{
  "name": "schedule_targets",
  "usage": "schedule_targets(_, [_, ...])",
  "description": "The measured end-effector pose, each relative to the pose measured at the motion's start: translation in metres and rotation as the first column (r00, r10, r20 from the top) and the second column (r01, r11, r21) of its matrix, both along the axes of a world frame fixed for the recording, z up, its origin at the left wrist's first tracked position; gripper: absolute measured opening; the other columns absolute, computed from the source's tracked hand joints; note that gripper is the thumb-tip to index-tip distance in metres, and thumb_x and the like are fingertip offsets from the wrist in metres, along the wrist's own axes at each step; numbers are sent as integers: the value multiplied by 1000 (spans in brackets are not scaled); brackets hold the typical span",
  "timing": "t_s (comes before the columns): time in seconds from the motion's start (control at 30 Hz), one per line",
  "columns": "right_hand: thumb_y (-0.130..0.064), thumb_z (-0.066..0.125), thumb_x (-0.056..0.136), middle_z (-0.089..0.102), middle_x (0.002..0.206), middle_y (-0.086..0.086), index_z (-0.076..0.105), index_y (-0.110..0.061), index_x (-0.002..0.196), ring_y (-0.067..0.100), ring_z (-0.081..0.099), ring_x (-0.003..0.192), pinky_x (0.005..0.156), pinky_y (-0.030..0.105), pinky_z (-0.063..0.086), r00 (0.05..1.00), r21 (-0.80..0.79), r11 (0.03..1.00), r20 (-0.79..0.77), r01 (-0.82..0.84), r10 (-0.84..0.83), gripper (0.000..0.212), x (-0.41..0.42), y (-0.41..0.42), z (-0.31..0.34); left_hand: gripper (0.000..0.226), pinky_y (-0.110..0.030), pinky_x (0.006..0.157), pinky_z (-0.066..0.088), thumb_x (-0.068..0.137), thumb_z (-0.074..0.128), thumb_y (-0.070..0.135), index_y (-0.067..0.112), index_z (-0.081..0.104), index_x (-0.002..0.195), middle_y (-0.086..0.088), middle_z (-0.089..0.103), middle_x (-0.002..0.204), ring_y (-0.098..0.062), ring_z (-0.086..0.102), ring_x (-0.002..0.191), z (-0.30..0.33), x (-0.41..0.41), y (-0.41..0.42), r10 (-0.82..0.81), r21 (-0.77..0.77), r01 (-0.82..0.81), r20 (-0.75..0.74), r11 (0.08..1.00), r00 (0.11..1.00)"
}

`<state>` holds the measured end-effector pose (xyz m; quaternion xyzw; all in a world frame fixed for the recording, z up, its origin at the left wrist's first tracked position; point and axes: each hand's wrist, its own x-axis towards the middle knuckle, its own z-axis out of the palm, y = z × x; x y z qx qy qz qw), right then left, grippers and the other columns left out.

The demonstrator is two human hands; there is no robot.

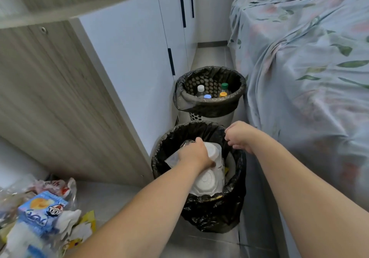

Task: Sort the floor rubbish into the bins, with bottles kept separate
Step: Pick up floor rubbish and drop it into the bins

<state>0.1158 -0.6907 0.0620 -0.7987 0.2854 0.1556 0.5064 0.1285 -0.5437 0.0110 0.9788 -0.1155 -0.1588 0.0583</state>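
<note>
Two bins lined with black bags stand on the floor between a cabinet and a bed. In the near bin (211, 213) a white foam container (207, 179) in clear plastic sticks up. My left hand (194, 155) grips that container from above, inside the bin's mouth. My right hand (239, 135) pinches the black liner at the near bin's right rim. The far bin (209, 105) holds several capped bottles (200, 89). A heap of wrappers and packets (44, 215) lies on the floor at lower left.
A wood-and-white cabinet (79, 89) stands close on the left. A bed with a floral sheet (311, 73) fills the right side. A narrow strip of grey floor (211, 53) runs on behind the bins to white wardrobe doors.
</note>
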Motion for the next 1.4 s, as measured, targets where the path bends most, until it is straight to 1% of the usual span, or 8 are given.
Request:
schedule_targets(0.1, [-15, 44, 86, 59, 115, 18, 52, -5, 119, 31, 59, 109, 97, 44, 51, 999, 7, 999, -25, -35, 35, 36, -1, 2, -2, 72, -35, 67, 49, 74, 70, 51, 12, 35, 124, -6, 62, 112, -29, 62, 100, -13, -2, 2, -53, 18, 52, 13, 998, 999])
schedule_targets(0.3, [-6, 48, 91, 59, 112, 17, 54, -8, 126, 32, 60, 106, 93, 46, 53, 995, -148, 985, 27, -86, 91, 35, -6, 14, 2, 68, -36, 84, 50, 85, 57, 41, 8, 34, 139, -9, 53, 132, -27, 55, 114, -8, 1, 15, -14, -169, -7, -123, 986, 992])
schedule_targets(0.5, [-7, 52, 92, 58, 124, 23, 56, 0, 124, 38, 54, 119, 99, 51, 48, 975, -143, 965, 1, -219, 221, 33, -14, 37, 23, 36, -36, 66, 41, 97, 38, 45, 13, 46, 112, -8, 55, 111, -29, 56, 96, 40, -20, 47, -171, -82, 200, 275, 976, 946])
schedule_targets(0.67, [-10, 53, 93, 59, 123, 21, 57, 1, 123, 33, 58, 117, 100, 45, 49, 935, -145, 924, -26, -355, 355, 32, -25, 72, 41, 34, -41, 83, 48, 99, 37, 42, 16, 49, 116, -2, 55, 111, -22, 53, 101, 65, -50, 115, -223, -223, 307, 335, 925, 915])
schedule_targets(0.83, [-16, 57, 93, 66, 105, 9, 63, -9, 111, 22, 65, 96, 90, 34, 54, 824, -68, 821, -34, -566, 565, 20, -32, 133, 50, 43, -28, 104, 35, 99, 40, 39, 13, 45, 133, -1, 50, 131, -17, 45, 121, 66, -74, 203, -193, -317, 340, 415, 885, 889])
schedule_targets(1.0, [-15, 60, 89, 65, 95, 12, 65, -10, 110, 25, 60, 84, 75, 37, 49, 734, -143, 730, 37, -668, 678, 22, -35, 219, 47, 51, -25, 106, 29, 98, 36, 41, 7, 46, 134, -8, 50, 134, -22, 44, 125, 47, -80, 284, -114, -286, 268, 459, 920, 881])
schedule_targets(1.13, [-15, 56, 89, 66, 114, 12, 63, -1, 117, 25, 60, 106, 90, 31, 48, 584, -373, 531, -38, -761, 811, 32, -36, 292, 30, 51, -29, 105, 31, 96, 35, 40, 7, 47, 133, -9, 50, 133, -24, 46, 123, 13, -91, 345, 12, -306, 136, 437, 942, 899])
schedule_targets(1.4, [-23, 56, 90, 59, 129, 8, 56, -8, 129, 24, 55, 119, 98, 29, 44, 424, -341, 352, -165, -872, 891, 41, -61, 419, -50, 54, -40, 96, 43, 91, 32, 44, 10, 52, 128, -7, 57, 124, -26, 53, 109, -85, -174, 475, 462, -406, -342, 248, 848, 851])
